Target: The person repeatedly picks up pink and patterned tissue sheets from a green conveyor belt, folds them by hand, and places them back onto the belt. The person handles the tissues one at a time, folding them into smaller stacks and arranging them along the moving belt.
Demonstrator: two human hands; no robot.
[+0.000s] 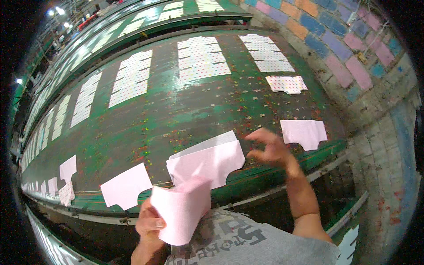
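Note:
My left hand (150,221) grips a folded bundle of pale pink cut fabric pieces (179,216), thumb on top, in front of my body at the table's near edge. Just beyond the bundle, a pink fabric panel (212,161) with cut-out corners lies on the table, overlapping a whiter piece (207,143). My right hand (269,148) hovers beside that panel's right end, slightly blurred, its fingers curved and apart with nothing visible in them. Another pink panel (304,132) lies to the right of this hand. One more pink panel (126,185) rests left of the bundle.
The long green table (176,119) is speckled with paint. Rows of dotted white fabric sheets (203,57) line its far side, and a small dotted stack (287,84) sits at the far right. A painted brick wall (327,39) bounds the right end. Smaller pieces (67,168) lie far left.

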